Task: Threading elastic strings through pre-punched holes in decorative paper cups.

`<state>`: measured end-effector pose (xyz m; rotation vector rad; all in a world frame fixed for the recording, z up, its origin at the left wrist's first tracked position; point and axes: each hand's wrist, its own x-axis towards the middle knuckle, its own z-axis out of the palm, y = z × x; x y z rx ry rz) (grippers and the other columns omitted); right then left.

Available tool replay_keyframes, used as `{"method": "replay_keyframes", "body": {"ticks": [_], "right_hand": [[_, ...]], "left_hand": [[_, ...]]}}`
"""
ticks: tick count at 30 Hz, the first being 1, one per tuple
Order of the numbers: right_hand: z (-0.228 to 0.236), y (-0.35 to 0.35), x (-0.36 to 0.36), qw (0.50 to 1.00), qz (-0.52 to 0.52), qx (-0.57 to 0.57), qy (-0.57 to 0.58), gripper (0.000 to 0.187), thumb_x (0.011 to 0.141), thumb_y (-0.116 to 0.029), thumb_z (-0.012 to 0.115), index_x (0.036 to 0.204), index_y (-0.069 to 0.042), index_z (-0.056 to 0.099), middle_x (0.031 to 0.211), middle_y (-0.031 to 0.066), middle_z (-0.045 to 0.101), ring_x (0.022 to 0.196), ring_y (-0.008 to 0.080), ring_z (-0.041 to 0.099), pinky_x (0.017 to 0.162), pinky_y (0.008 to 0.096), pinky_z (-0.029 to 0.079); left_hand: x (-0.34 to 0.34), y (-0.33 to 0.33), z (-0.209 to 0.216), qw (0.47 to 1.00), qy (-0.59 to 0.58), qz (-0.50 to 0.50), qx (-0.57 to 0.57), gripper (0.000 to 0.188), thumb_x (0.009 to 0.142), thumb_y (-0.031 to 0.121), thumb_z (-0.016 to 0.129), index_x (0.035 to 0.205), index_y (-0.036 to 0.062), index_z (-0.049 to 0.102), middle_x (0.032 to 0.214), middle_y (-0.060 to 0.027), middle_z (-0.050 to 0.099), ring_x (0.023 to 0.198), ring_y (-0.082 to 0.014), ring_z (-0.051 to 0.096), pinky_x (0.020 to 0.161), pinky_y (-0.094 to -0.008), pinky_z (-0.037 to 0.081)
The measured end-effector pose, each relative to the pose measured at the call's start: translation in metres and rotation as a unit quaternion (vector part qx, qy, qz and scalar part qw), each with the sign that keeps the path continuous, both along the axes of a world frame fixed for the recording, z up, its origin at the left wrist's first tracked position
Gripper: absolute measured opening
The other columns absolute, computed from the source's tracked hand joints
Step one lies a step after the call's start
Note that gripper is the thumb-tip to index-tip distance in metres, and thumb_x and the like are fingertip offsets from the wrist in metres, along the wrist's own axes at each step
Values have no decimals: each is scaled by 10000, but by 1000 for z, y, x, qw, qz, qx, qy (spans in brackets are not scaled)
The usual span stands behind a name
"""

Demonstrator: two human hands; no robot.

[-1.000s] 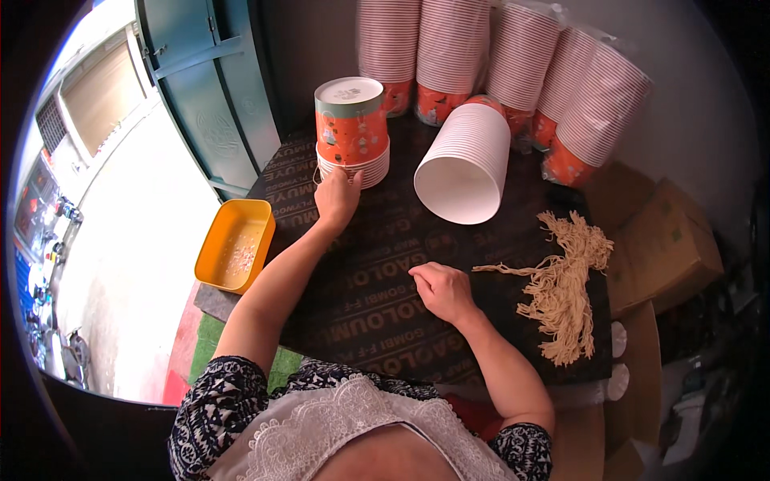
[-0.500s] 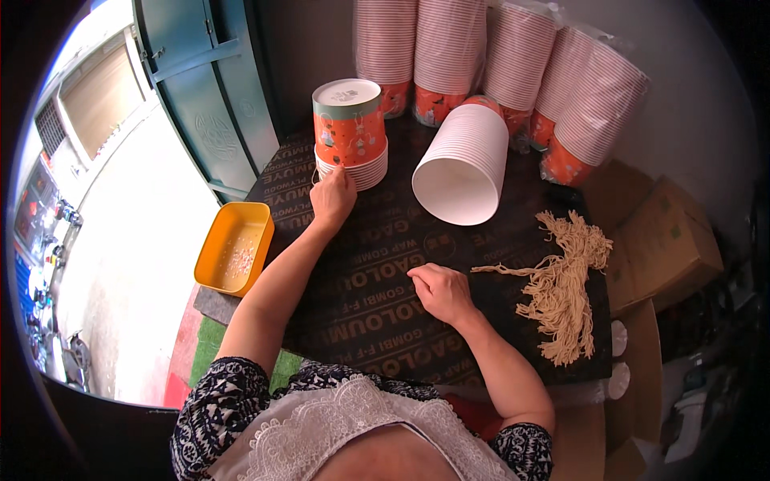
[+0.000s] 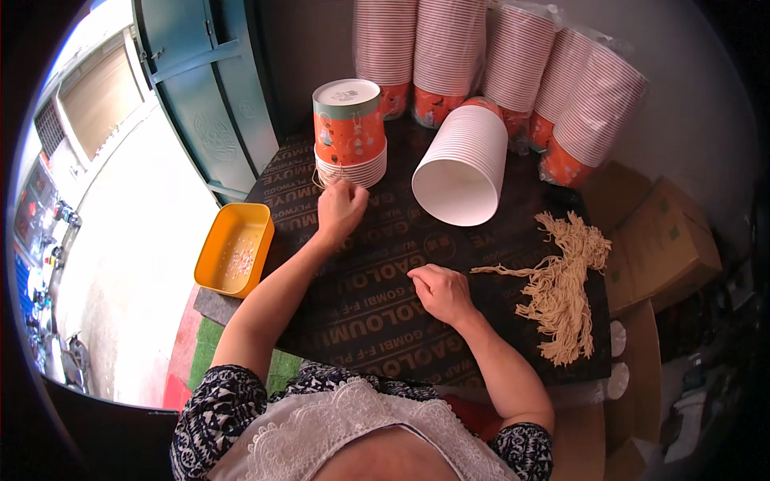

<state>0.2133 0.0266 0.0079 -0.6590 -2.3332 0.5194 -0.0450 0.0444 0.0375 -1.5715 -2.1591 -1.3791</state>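
A short stack of orange paper tubs [image 3: 350, 132] stands upside down at the back left, white rims at the bottom. A thin beige string [image 3: 319, 178] hangs in a loop at those rims. My left hand [image 3: 342, 212] is closed just in front of the stack, its fingertips on the string. My right hand [image 3: 443, 292] rests on the dark table with its fingers bent together; whether anything small is in them is hidden. Between the hands and the back lies a longer nested stack of white tubs [image 3: 461, 172] on its side, open end toward me.
A bundle of beige strings [image 3: 565, 289] lies on the right of the dark plywood table [image 3: 361, 321]. A yellow bin [image 3: 234, 248] with small bits inside sits at the left edge. Wrapped tub stacks [image 3: 521, 60] line the back; cardboard boxes [image 3: 666, 232] stand right.
My left hand has drawn back slightly toward me and to the right from the upside-down stack, and more of the string's loop shows. My right hand has stayed in place.
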Motion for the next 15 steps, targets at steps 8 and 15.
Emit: {"method": "replay_keyframes", "body": {"ticks": [8,15], "right_hand": [[-29,7,-1,1000,2,-12,11,112,833,-84,584,906,-52,663,893,125,677,815,318,658,694,414,531],[-9,3,-4,1000,-5,5,3,110,842,-86,585,910,-56,666,888,111,683,807,308,662,685,394,531]], "left_hand": [[104,-140,124,782,27,-600,168,807,917,672,281,1162,-31,595,1109,-231,574,1049,-378,573,1059,-615,258],[174,-189,133,557,-250,-677,412,571,988,537,310,1408,183,467,1243,-310,520,1122,-471,522,1001,-694,285]]}}
